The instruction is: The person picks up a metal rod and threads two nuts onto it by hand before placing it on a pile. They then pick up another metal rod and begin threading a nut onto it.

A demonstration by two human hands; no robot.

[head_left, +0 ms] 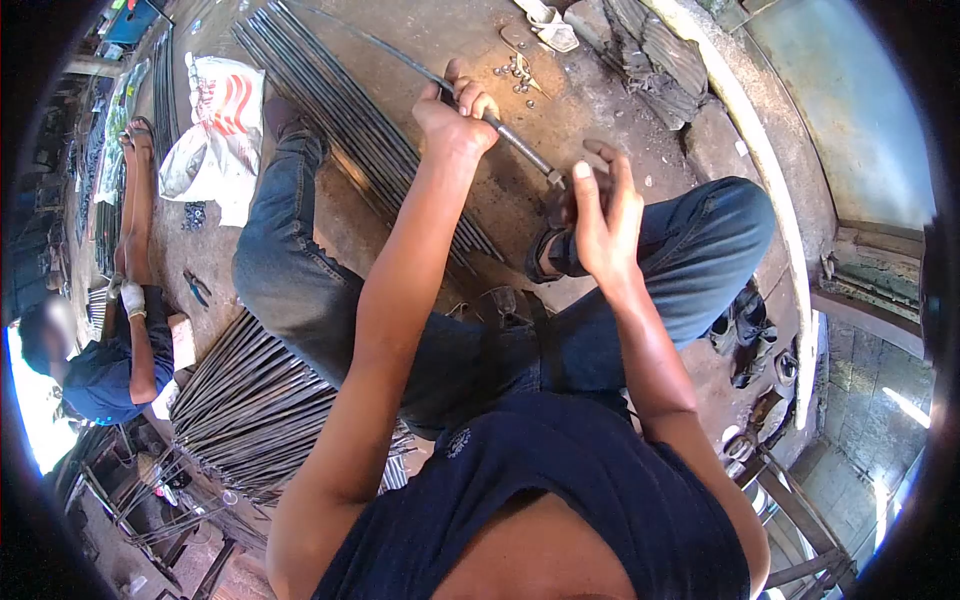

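Left hand (460, 112): closed round rod (525, 150) | Right hand (608, 215), 4 o'clock of left: fingers apart, contact unclear | Risk: slack grip, rod slips

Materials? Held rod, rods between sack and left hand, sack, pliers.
Held rod: likely steel; thicker section brownish, dull, perhaps worn or rusted.
Floor rods: likely steel; dark, straight, glinting lengthwise.
Sack: probably woven plastic; white, red print, crinkled folds, but weave too small to confirm.
Pliers: bluish grips look plastic or rubber; dark head probably metal.
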